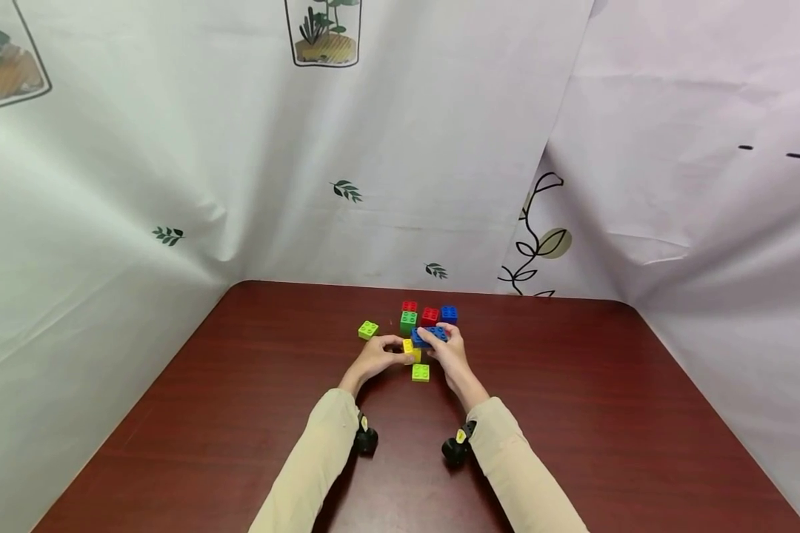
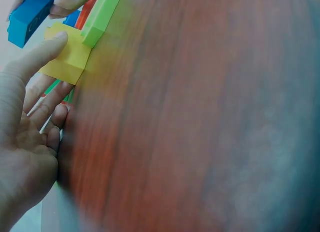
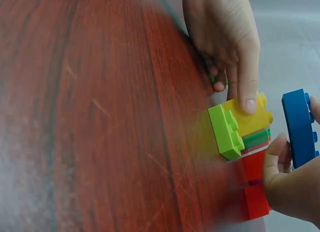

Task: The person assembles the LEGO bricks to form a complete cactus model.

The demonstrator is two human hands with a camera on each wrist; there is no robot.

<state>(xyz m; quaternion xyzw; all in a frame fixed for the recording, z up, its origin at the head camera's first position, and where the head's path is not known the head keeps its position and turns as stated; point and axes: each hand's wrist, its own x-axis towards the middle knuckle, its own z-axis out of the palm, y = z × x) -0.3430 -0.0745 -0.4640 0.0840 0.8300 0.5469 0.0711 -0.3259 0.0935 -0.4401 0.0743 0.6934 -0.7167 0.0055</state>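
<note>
My left hand (image 1: 373,360) pinches a yellow brick (image 3: 252,118) low over the table, thumb on the near side and fingers behind it. My right hand (image 1: 455,359) grips a long blue brick (image 3: 298,126) between thumb and fingers, raised slightly above and to the right of the yellow one. A gap separates the two bricks in the right wrist view. Close in front of the yellow brick is a lime brick (image 1: 421,372). The fingers partly cover both held bricks.
Behind the hands stand a green brick (image 1: 408,321), two red bricks, one at the back (image 1: 410,306) and one nearer (image 1: 430,316), and a smaller blue brick (image 1: 450,314). Another lime brick (image 1: 368,329) lies to the left. A patterned white cloth (image 1: 400,222) hangs behind the brown table (image 1: 240,370).
</note>
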